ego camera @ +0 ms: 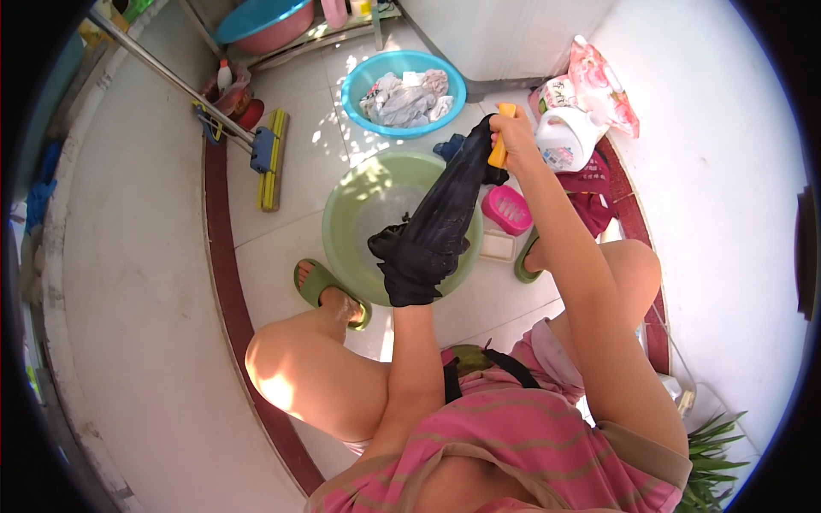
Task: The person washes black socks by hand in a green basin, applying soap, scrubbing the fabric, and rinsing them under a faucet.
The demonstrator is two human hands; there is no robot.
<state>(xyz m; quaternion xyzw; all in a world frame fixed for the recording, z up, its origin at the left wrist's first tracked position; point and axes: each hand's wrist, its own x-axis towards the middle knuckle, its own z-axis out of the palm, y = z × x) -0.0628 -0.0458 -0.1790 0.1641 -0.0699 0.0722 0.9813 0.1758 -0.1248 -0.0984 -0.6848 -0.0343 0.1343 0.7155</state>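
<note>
My right hand (pixel 516 134) grips a long yellow-orange bar of soap (pixel 502 136), at the upper end of a wet black garment (pixel 442 205). The garment stretches down slantwise over the pale green basin (pixel 340 243). My left forearm (pixel 418 346) runs into the bunched lower end of the cloth, which hides my left hand. Whether its fingers are closed cannot be seen. Beside the basin lies a pink soap dish (pixel 507 210), with a cream-coloured tray (pixel 498 245) just below it.
A blue basin (pixel 351 106) of light-coloured laundry stands beyond the green one. At right are a white detergent jug (pixel 564 141), a pink floral bag (pixel 603 90) and dark red cloth (pixel 590 205). A sponge mop (pixel 272 160) leans at left. Low walls flank both sides.
</note>
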